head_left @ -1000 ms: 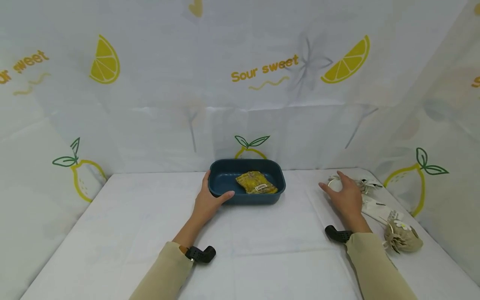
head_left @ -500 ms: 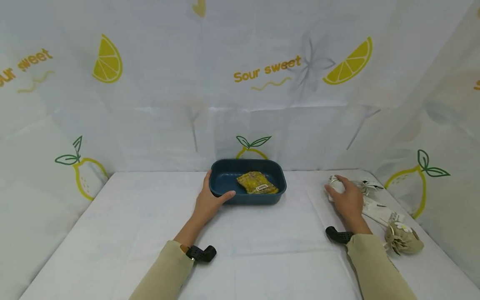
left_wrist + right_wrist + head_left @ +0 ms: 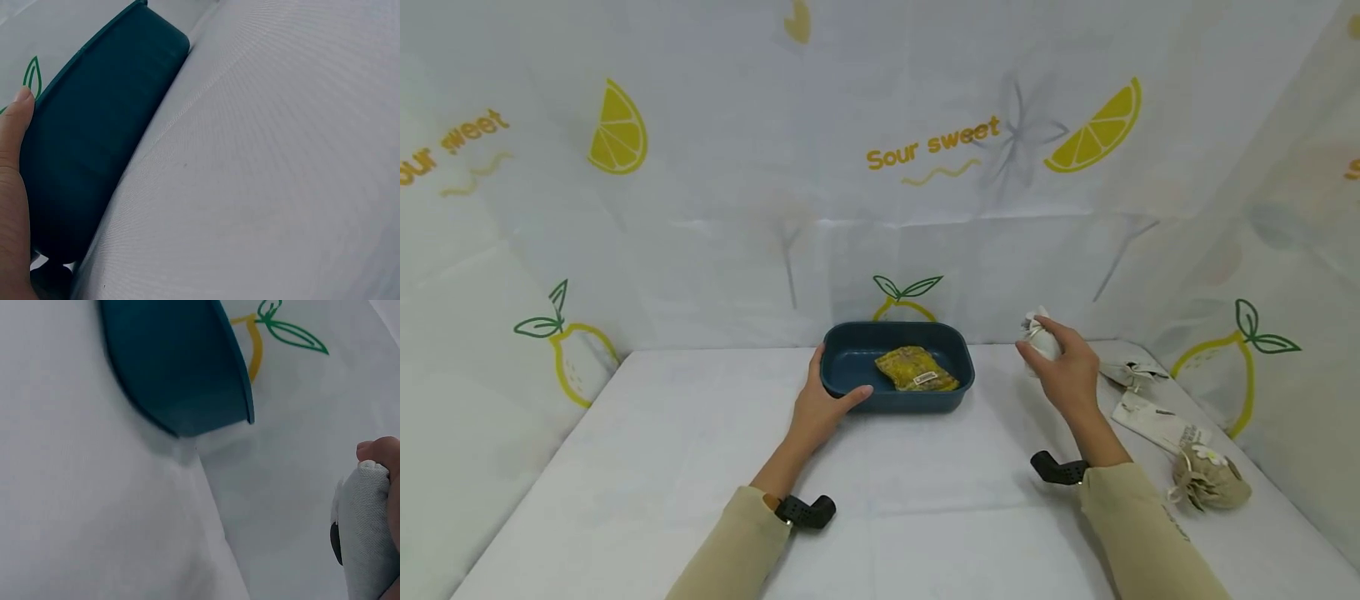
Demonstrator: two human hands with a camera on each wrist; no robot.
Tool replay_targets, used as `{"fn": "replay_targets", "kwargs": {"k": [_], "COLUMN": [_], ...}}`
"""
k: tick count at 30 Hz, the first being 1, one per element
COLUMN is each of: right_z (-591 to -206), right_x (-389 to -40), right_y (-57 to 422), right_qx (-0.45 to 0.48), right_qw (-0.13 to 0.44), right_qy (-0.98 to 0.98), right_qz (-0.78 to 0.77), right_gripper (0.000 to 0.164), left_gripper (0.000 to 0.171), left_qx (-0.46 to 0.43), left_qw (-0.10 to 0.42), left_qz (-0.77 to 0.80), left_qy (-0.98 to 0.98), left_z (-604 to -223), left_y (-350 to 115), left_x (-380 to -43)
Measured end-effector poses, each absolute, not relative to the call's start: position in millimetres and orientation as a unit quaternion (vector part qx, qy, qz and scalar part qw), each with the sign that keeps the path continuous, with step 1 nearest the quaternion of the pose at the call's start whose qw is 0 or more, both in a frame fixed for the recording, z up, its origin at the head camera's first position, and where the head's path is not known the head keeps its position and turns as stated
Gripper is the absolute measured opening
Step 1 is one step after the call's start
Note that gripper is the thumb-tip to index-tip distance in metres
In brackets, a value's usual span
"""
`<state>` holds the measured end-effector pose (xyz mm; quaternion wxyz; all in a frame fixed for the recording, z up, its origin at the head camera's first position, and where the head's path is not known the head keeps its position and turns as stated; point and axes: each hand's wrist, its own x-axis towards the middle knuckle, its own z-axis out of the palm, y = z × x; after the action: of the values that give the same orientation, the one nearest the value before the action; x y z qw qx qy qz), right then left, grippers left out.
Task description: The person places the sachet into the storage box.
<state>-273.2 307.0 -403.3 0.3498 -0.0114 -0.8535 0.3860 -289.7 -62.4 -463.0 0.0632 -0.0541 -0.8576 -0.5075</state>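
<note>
A dark blue plastic tub (image 3: 910, 403) stands at the back middle of the table. In it lies a yellow patterned packet (image 3: 917, 369) with a white label. My left hand (image 3: 817, 408) holds the tub's left end, thumb on the front rim and fingers along the left side. The left wrist view shows the thumb (image 3: 14, 134) against the tub's outer wall. To the tub's right, my right hand (image 3: 1067, 367) grips a small white cloth pouch (image 3: 1042, 340) above the table. Part of the pouch is hidden by the hand; a dark patch shows on it in the right wrist view.
At the right side of the table (image 3: 700, 467) lie a whitish cloth bag (image 3: 1135, 372), a flat white printed pouch (image 3: 1157, 421) and a beige drawstring pouch (image 3: 1210, 479) with a white flower. A lemon-print sheet (image 3: 730, 167) hangs behind the table and along its sides.
My right hand has closed on the white pouch, lifted it off the table and moved left with it. The left hand and the tub have stayed in place.
</note>
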Motion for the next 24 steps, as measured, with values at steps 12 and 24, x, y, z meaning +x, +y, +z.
{"fn": "replay_targets", "kwargs": {"k": [12, 24], "right_z": [-380, -389], "right_x": [-290, -314], "right_y": [242, 197], "right_qx": [0.090, 0.106], "right_qw": [0.309, 0.222], "right_qy": [-0.864, -0.903], "right_qz": [0.387, 0.353], "right_gripper": [0.053, 0.056], "left_gripper": [0.114, 0.117], "left_qx": [-0.052, -0.054], "left_qw": [0.066, 0.070], "left_qz": [-0.508, -0.512], "left_qy": [-0.858, -0.854], "left_z": [-464, -465], "left_y": [-62, -62], "left_x": [-290, -290]}}
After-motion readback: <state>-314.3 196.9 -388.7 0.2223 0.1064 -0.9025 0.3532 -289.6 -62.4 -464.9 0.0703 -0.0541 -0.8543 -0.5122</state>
